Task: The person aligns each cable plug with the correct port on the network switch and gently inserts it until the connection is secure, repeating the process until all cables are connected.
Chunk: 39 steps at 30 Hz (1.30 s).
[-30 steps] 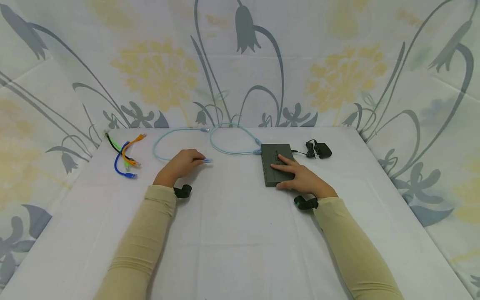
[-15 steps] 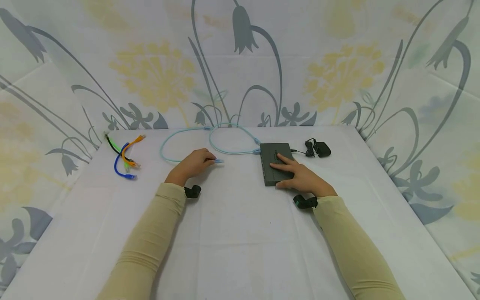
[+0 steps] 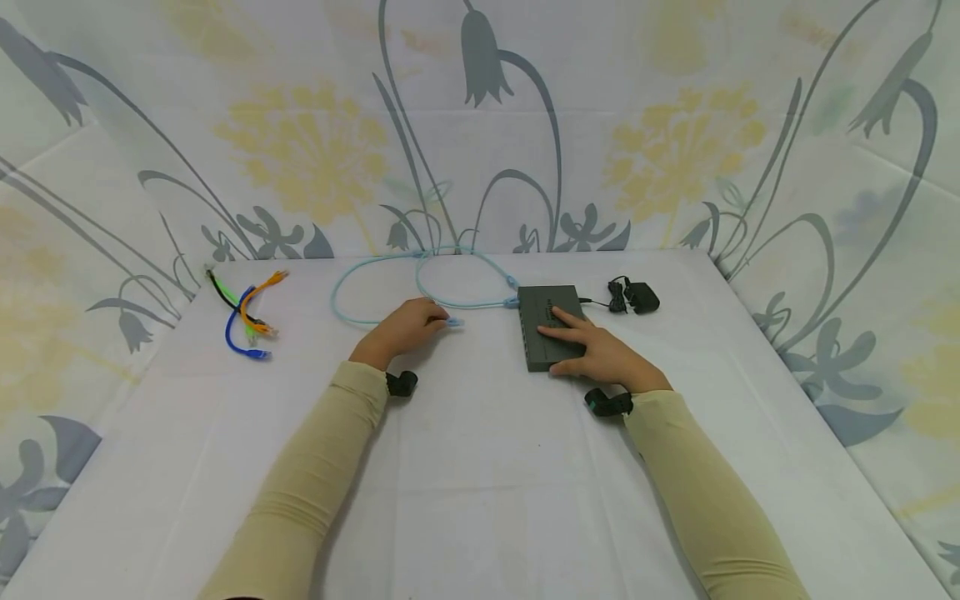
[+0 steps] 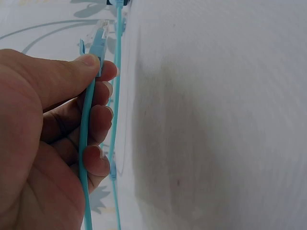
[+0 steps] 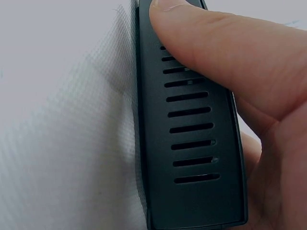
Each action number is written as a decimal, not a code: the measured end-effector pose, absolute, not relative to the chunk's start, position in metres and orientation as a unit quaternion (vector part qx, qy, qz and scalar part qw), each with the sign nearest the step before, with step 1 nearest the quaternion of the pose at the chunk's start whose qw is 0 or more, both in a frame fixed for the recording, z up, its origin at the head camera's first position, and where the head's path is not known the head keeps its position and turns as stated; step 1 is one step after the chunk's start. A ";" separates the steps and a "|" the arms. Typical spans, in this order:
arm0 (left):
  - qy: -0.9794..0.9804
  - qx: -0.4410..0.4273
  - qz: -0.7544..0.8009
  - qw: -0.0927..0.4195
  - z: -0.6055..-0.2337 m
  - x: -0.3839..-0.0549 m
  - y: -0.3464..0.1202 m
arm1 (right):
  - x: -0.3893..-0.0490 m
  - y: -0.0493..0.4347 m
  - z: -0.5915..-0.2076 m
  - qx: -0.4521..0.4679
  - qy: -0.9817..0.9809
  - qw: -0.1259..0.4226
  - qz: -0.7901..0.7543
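My left hand [image 3: 401,329] pinches a light blue Ethernet cable just behind its clear plug [image 3: 454,322], thumb against the fingertips. In the left wrist view, the plug [image 4: 98,43] points away past the thumb, and the cable [image 4: 85,129] runs down across the curled fingers. My right hand [image 3: 603,358] rests on a dark grey network switch [image 3: 534,315], index and middle fingers stretched over its top. Its thumb [image 5: 201,38] lies against the slotted side [image 5: 192,139] in the right wrist view. Another light blue cable [image 3: 468,306] loops from a plug at the switch's left side.
A black power adapter [image 3: 642,297] lies right of the switch, joined to it by a thin cord. Short blue, orange, green and black cables [image 3: 247,312] lie crossed at the table's left. A flower-patterned cloth [image 3: 315,150] hangs behind the white table.
My left hand has moved right with the plug, towards the switch, and the cable trails after it. My right hand keeps its place on the switch.
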<state>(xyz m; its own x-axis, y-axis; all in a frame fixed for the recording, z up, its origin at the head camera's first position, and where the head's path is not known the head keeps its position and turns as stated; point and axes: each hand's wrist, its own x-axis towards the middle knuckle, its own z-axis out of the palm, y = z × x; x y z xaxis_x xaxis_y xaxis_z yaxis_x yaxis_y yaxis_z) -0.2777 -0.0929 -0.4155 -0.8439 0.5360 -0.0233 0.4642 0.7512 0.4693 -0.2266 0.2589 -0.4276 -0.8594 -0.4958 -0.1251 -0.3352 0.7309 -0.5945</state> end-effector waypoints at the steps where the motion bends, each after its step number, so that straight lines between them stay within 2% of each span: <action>1: 0.932 0.269 0.229 0.078 -0.416 -0.278 -0.091 | -0.227 0.259 -0.428 -0.225 0.920 0.139 -0.289; 19: 0.925 0.281 0.247 0.075 -0.420 -0.286 -0.061 | -0.229 0.261 -0.432 -0.226 0.921 0.134 -0.286; 34: 0.923 0.261 0.262 0.109 -0.424 -0.294 -0.044 | -0.227 0.260 -0.432 -0.222 0.921 0.142 -0.288; 39: 0.920 0.255 0.279 0.102 -0.423 -0.296 -0.037 | -0.226 0.259 -0.430 -0.218 0.921 0.138 -0.293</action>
<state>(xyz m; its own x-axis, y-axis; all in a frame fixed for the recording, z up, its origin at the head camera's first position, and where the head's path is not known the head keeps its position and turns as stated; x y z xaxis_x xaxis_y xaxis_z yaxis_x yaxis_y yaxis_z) -0.2957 -0.0375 -0.4233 -0.8496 0.5255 -0.0457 0.4117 0.7148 0.5654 -0.2265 0.2589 -0.4303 -0.8670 -0.4819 -0.1272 -0.3202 0.7341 -0.5989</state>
